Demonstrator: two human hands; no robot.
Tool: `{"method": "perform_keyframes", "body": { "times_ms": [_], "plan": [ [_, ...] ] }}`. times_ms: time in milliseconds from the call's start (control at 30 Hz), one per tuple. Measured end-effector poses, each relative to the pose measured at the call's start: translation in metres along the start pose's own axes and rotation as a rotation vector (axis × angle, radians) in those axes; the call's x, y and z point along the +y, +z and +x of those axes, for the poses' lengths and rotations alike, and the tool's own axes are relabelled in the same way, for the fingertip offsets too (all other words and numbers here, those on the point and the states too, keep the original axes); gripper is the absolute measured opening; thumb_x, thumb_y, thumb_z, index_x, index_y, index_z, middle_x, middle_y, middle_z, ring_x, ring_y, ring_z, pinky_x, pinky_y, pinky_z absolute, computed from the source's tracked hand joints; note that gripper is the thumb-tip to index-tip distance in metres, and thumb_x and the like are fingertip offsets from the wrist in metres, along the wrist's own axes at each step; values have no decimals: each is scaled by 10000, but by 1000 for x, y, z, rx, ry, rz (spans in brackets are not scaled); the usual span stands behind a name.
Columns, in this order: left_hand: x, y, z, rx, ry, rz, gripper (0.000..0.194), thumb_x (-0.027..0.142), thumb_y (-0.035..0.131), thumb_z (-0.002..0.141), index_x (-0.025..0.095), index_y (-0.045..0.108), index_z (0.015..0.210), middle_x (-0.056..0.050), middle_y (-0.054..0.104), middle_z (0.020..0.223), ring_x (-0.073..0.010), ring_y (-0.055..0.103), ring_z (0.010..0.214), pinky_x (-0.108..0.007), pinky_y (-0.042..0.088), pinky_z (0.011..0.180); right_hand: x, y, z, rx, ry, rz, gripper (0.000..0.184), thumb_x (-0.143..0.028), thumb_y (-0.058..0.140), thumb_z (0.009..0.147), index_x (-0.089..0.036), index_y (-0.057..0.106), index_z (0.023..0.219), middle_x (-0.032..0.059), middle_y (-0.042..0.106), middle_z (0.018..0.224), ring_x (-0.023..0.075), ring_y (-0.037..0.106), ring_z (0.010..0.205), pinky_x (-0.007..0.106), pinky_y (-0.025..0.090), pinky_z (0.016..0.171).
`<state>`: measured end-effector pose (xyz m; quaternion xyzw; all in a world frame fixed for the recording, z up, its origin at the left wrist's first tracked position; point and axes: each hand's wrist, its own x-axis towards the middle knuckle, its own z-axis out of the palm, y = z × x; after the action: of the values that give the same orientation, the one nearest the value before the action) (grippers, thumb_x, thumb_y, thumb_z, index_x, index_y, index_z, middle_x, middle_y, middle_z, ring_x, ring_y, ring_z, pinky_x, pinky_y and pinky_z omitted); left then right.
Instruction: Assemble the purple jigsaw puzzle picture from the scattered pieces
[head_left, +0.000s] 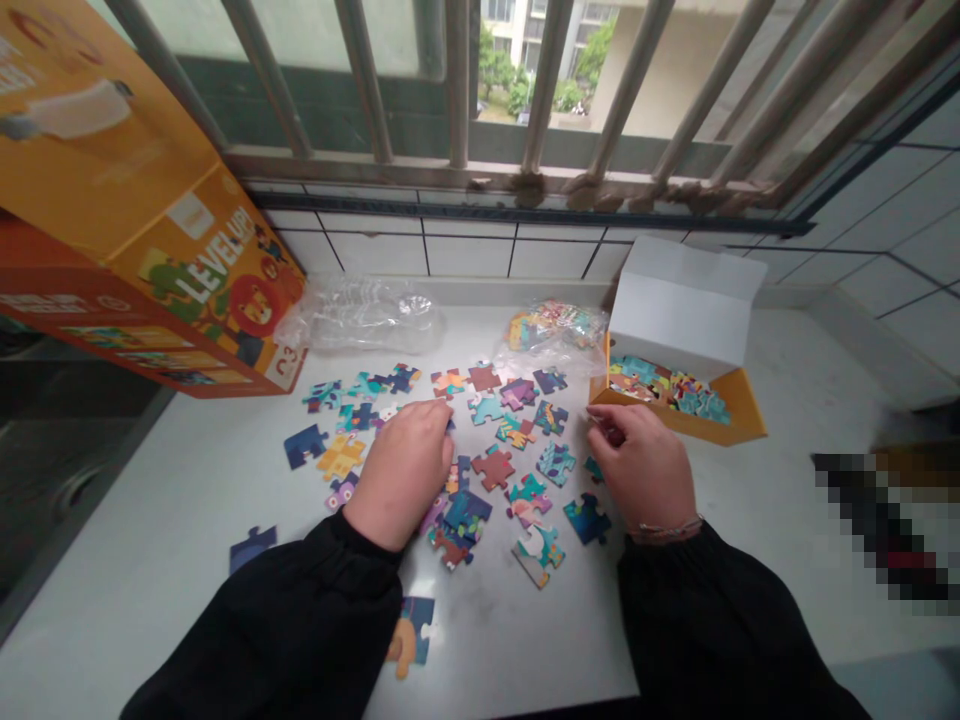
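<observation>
Jigsaw puzzle pieces point(493, 468) lie scattered over the white counter. Among them rests my left hand point(405, 460), its fingers closed and a dark blue puzzle piece point(451, 421) showing at the fingertips. My right hand point(646, 465) is closed too, thumb and fingers curled together beside the front left corner of the yellow box point(731, 432); whatever they may hold is hidden. A teal piece point(594, 468) is partly covered by that hand. Some pieces overlap in a small pile point(461, 525) right of my left wrist.
More puzzle pieces fill the box, whose white lid point(682, 300) stands up. A clear bag with pieces point(551, 335) and a crumpled plastic bag point(367, 315) lie along the back. At left stands a large orange carton point(217, 270). Metal window bars point(457, 90) rise behind.
</observation>
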<state>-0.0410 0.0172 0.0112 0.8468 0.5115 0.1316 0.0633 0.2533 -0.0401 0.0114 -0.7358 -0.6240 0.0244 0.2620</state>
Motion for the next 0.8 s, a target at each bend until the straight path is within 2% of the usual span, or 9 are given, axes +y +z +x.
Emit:
{"method": "perform_keyframes", "body": {
  "times_ms": [67, 167, 367, 567, 700, 800],
  "plan": [
    [5, -5, 0, -34, -6, 14, 181, 106, 566, 944, 147, 696, 1063, -183, 763, 1156, -337, 723, 1090, -516, 590, 1021, 0, 1, 0, -34, -5, 1, 228, -244, 649, 939, -207, 816, 1090, 90, 753, 1030, 254, 703, 862, 385, 519, 776],
    [10, -9, 0, -64, 11, 34, 113, 193, 616, 982, 142, 705, 1029, -206, 752, 1205, -358, 710, 1148, -528, 576, 1049, 0, 4, 1, -65, -37, 12, 200, -228, 644, 952, -210, 821, 1042, 88, 747, 1044, 246, 706, 874, 375, 522, 780],
    [10, -3, -2, -62, 24, 30, 155, 256, 702, 996, 124, 738, 1070, -221, 731, 1301, -362, 692, 1219, -525, 547, 1103, 2, 13, 2, -139, -118, -4, 245, -210, 595, 996, -195, 822, 1087, 92, 750, 1086, 245, 711, 933, 366, 543, 835],
    [4, 1, -1, 37, -6, -59, 315, 223, 806, 942, 153, 710, 1234, -161, 745, 1290, -318, 677, 1227, -440, 534, 1098, 4, 11, -4, -71, -79, -141, 257, -278, 621, 1004, -179, 810, 1145, 113, 772, 1140, 259, 714, 983, 361, 520, 841],
    [-2, -24, -19, 32, -56, 2, 217, 309, 739, 1004, 168, 719, 1168, -143, 767, 1172, -319, 692, 1142, -438, 537, 1032, 7, 2, -16, -125, -2, -301, 230, -266, 606, 1002, -188, 822, 987, 104, 799, 1050, 258, 718, 931, 353, 477, 770],
    [-16, -50, -44, 35, -218, 150, 215, 340, 615, 1062, 159, 727, 1087, -149, 763, 1051, -334, 704, 1039, -438, 534, 959, 10, -2, -27, -99, 38, -355, 261, -271, 585, 1006, -185, 812, 910, 107, 795, 1030, 258, 713, 907, 356, 457, 745]
  ]
}}
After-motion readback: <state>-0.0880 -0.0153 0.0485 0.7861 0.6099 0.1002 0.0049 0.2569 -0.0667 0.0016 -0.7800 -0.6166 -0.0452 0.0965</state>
